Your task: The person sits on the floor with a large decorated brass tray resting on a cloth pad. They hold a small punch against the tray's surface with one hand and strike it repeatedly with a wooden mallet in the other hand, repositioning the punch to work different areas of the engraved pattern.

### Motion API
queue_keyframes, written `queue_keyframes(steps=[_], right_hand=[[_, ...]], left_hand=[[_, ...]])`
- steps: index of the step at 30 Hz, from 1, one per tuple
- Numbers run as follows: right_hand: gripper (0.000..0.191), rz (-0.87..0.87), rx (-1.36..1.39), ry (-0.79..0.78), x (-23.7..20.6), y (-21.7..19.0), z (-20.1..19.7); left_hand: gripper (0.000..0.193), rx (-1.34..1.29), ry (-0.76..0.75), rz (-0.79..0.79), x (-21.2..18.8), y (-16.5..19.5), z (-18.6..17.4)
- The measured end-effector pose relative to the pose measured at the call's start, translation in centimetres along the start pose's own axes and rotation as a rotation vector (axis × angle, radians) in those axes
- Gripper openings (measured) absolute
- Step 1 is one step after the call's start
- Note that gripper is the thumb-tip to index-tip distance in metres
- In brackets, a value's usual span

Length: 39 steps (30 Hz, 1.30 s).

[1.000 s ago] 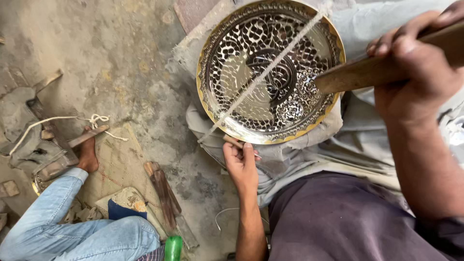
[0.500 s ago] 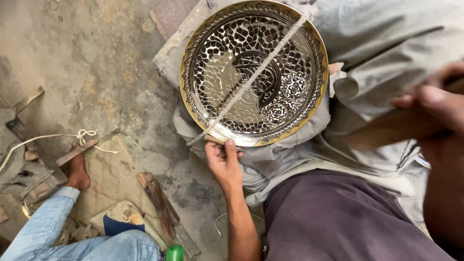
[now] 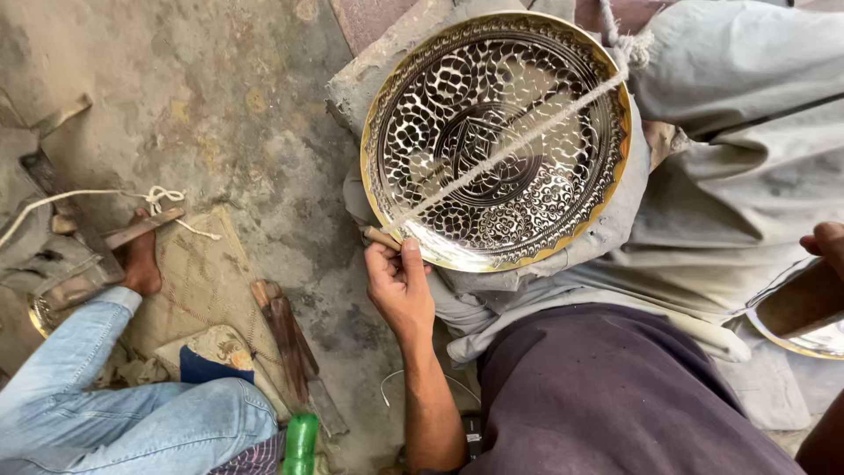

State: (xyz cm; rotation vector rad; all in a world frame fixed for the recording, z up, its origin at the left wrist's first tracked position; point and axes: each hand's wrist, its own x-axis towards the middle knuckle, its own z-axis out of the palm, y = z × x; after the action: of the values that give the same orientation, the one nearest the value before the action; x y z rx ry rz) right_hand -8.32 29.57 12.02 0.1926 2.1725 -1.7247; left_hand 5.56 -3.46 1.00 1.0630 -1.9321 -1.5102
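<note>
The left hand has its grip closed on a small wooden-handled tool, thumb and fingers pinching it so that its tip meets the lower left rim of a round engraved metal plate. The plate, dark with bright floral cutwork and a brass-coloured edge, lies face up on grey cloth draped over a block and the person's lap, just above the hand. A pale cord runs straight across the plate from the tool's tip to the upper right rim, where it is knotted. The right hand shows only at the right edge of the view, its fingers curled beside the rim of another brass-edged dish; whether its grip holds anything cannot be told. On the left, well apart from the plate, another person's leg in blue jeans and bare foot rest on a woven mat, with a green bottle and a strip of wood lying near them on the concrete floor.
</note>
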Motion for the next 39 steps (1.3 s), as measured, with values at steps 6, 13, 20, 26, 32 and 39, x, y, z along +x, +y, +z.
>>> queue_keyframes(steps=[6,13,20,26,32,39], right_hand=[[0.055,-0.167,-0.362,-0.138,6.2,-1.7,-0.1],[0.063,-0.603,-0.861,-0.338,10.8,-5.4,2.7],[0.069,-0.825,-1.129,-0.497,10.0,-11.2,7.2],[0.050,-1.271,-1.480,-0.377,8.9,-14.6,10.5],[0.053,-1.435,-1.624,-0.460,8.2,-16.6,12.8],[0.038,-1.759,-1.682,-0.371,8.1,-15.6,14.2]], left_hand=[[0.028,-0.008,0.188,-0.041,-3.6,2.4,0.9],[0.020,-0.282,0.046,-0.066,-6.7,4.2,4.1],[0.020,-0.149,-0.058,-0.096,-5.8,3.9,7.5],[0.018,-0.012,-0.030,-0.059,-5.8,4.3,7.9],[0.021,0.079,-0.049,-0.094,-5.8,4.2,7.8],[0.016,0.162,-0.012,0.075,-6.4,4.0,7.4]])
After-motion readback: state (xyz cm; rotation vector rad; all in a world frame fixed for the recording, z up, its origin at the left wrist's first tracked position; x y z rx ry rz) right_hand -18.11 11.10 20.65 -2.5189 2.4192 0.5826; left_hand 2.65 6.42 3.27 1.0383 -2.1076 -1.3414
